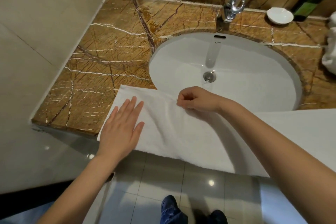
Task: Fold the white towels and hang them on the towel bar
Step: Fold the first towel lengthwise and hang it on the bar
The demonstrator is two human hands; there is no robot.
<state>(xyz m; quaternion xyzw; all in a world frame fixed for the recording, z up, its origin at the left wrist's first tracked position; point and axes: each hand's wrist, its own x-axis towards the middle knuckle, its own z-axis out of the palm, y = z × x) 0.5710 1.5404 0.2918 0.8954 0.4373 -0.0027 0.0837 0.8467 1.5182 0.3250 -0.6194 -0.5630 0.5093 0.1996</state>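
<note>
Seen from the head camera, the white towel [181, 132] lies spread in a long band along the front edge of the marble countertop [109, 51]. Its left end rests on the stone near the front-left corner, its middle covers the front rim of the sink basin [236, 71], and it runs on to the right, out of the picture. The near edge of the towel overhangs the front edge of the countertop, above the tiled floor [200, 178].

The left hand [120, 129] lies flat on the towel's left end, palm down, fingers straight and slightly spread, gripping nothing. The right hand [196, 98] is curled, its fingers pinching the towel's far edge just at the basin's front rim.

At the back edge of the countertop a chrome faucet [234, 3] stands behind the basin. To its right sit a small white dish [280, 15] and a dark green bottle [305, 7], close together. Crumpled white cloth [330, 47] lies at the countertop's right edge, cut off by the frame. Below, on the floor, two dark blue shoes [169, 205] show.
</note>
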